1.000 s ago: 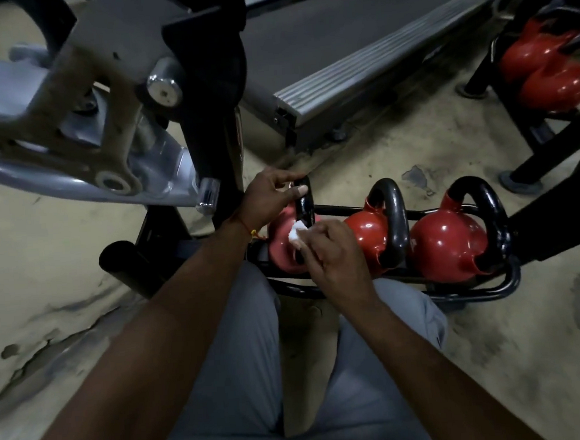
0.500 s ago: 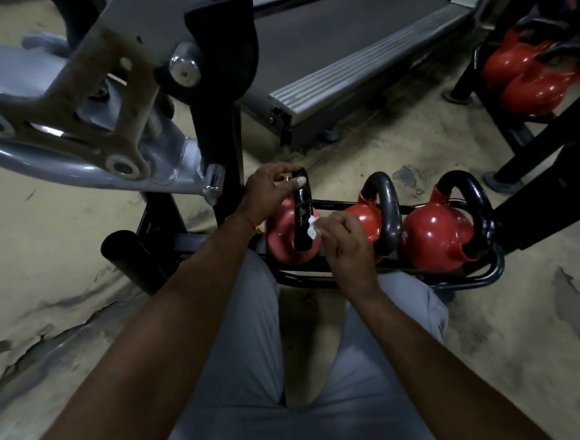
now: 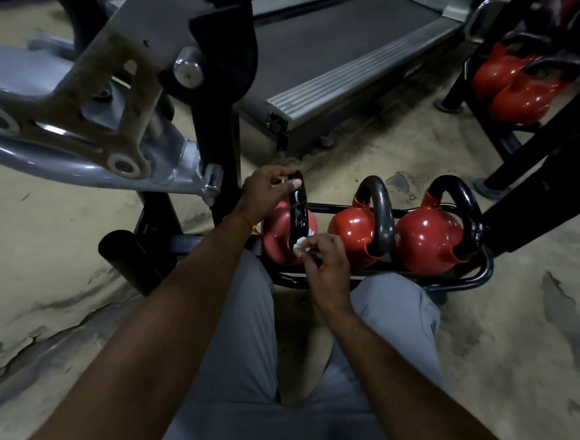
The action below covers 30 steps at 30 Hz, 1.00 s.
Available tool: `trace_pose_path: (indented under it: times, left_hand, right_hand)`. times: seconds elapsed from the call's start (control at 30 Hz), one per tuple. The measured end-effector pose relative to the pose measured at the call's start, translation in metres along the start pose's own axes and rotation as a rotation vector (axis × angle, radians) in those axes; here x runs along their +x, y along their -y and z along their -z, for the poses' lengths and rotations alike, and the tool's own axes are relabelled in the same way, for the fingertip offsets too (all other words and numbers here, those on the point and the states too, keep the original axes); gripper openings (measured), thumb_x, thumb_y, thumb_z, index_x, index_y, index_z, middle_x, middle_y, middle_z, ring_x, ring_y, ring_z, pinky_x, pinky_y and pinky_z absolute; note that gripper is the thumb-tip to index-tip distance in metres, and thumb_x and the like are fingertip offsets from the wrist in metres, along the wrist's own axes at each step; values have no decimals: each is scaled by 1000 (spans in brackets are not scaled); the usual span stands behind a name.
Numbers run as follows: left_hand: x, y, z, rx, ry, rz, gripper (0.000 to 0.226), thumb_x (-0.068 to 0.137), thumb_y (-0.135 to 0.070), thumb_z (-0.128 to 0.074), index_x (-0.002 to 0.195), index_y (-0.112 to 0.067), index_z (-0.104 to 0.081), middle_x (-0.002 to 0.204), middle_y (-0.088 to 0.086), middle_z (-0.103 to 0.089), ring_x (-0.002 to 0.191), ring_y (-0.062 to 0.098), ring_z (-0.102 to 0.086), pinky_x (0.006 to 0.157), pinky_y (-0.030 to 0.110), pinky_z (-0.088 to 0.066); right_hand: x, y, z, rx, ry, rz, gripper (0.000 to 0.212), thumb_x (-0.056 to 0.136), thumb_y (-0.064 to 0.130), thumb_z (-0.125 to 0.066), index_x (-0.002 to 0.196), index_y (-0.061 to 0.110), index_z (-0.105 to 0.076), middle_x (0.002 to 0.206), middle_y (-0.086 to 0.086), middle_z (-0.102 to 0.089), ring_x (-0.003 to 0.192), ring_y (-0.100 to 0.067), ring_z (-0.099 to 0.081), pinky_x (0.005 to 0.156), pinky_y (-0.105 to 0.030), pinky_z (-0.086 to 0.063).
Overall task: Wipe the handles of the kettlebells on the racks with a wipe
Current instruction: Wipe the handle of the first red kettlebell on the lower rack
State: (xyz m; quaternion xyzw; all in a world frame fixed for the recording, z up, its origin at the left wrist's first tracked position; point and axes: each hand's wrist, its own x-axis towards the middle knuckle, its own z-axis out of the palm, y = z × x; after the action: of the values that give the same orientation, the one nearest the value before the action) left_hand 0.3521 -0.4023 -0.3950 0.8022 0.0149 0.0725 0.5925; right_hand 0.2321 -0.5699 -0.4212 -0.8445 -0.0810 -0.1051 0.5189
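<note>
Three red kettlebells with black handles sit in a low black rack [image 3: 471, 281] on the floor. My left hand [image 3: 266, 192] pinches the top of the black handle [image 3: 298, 215] of the leftmost kettlebell [image 3: 277, 236]. My right hand [image 3: 326, 267] holds a small white wipe [image 3: 300, 246] against the lower end of that handle. The middle kettlebell [image 3: 351, 231] and the right kettlebell [image 3: 427, 239] stand untouched to the right.
A grey machine arm [image 3: 69, 132] with a black upright [image 3: 220, 128] hangs over the left. A treadmill [image 3: 339, 55] lies behind the rack. Another black rack with red kettlebells [image 3: 520, 90] stands at the far right. My grey-trousered knees are just before the rack.
My right hand has slid the wipe down the leftmost handle to its lower end. My left hand has kept its hold on the handle top. The view has shifted slightly.
</note>
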Motion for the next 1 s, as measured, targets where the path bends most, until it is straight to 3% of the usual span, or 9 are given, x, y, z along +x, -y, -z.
trace_pose_path:
  times: [0.23,0.43,0.57,0.67,0.83,0.93,1.0]
  left_hand:
    - [-1,-2,1,4,3,-2,36,82,-30,-77,116,-18,-72,111,1,-68,101,17,-67,88,43,-58]
    - [-1,0,1,24,-12,-1,37,80,-36,-78,114,-23,-73,110,-2,-69,100,14,-67,85,44,-59]
    - [0,-4,0,19,-20,-1,37,80,-35,-79,114,-22,-73,112,-2,-69,101,12,-67,86,41,-59]
    - [0,-4,0,21,-23,-9,37,81,-32,-78,116,-21,-72,115,-2,-67,102,11,-66,87,36,-59]
    - [-5,-9,1,46,-38,9,33,84,-27,-76,116,-18,-72,113,2,-70,100,13,-67,88,35,-57]
    - [-20,-13,2,48,-13,-6,30,89,-14,-66,119,-11,-68,113,7,-72,103,23,-68,91,32,-53]
    - [-37,-14,5,34,1,-9,33,89,-6,-62,122,-6,-65,116,10,-70,107,19,-66,95,29,-50]
  right_hand:
    - [-3,-7,-7,-213,-33,174,11,92,14,-66,99,21,-61,106,5,-47,96,-19,-53,73,-35,-53]
    - [16,11,-14,-303,-93,241,3,92,16,-67,92,12,-66,97,-3,-50,90,-16,-47,69,-23,-39]
    - [28,22,-25,-371,-132,248,7,84,7,-69,90,11,-67,96,-6,-54,92,-18,-47,81,-5,-29]
    - [20,16,-24,-425,-108,275,10,83,10,-69,92,13,-68,98,-4,-55,94,-15,-45,79,-10,-30]
    - [44,33,-12,28,-107,-67,11,89,23,-71,99,25,-66,107,3,-59,97,-15,-59,78,-27,-52]
    - [73,34,-3,383,-35,-310,12,86,19,-76,90,21,-65,86,4,-68,79,-12,-64,76,-31,-52]
    - [68,25,0,493,29,-375,12,86,14,-76,90,17,-65,75,7,-66,75,-12,-62,75,-30,-50]
